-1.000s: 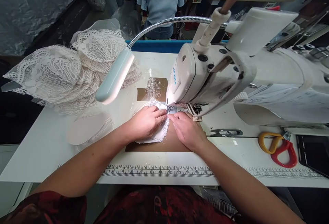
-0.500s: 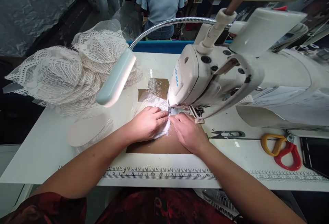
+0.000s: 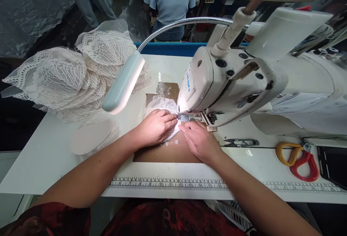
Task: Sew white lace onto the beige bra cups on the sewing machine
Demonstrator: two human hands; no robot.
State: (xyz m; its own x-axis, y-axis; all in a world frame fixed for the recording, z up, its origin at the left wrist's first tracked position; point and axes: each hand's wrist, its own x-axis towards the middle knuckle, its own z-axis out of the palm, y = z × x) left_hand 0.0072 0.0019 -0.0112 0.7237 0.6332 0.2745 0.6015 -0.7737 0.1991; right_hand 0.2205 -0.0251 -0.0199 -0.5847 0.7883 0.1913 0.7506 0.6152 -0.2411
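Observation:
A white lace piece (image 3: pixel 162 103), rounded like a cup, lies under the needle end of a sewing machine (image 3: pixel 199 77). My left hand (image 3: pixel 155 125) rests over it from the left, its fingers closed together and pressing the fabric beside the presser foot (image 3: pixel 179 116). On the other side my right hand (image 3: pixel 200 139) pinches the lace piece's right edge between thumb and forefinger, just in front of the foot. The fingertips of both hands are near the needle, and my left hand covers much of the lace.
Stacked lace cups (image 3: pixel 56 80) and a smooth oval pad (image 3: pixel 90 134) lie left. A lamp (image 3: pixel 123 82) hangs over the table. Thread snips (image 3: pixel 241 142) and red-and-yellow-handled scissors (image 3: pixel 303 158) lie right. A ruler strip (image 3: pixel 168 183) runs along the front edge. Two people are beyond the table.
The lace piece's near edge has shifted a little under my hands. My right fingertips are slightly lower and farther from the needle. A standing person in the background has moved left.

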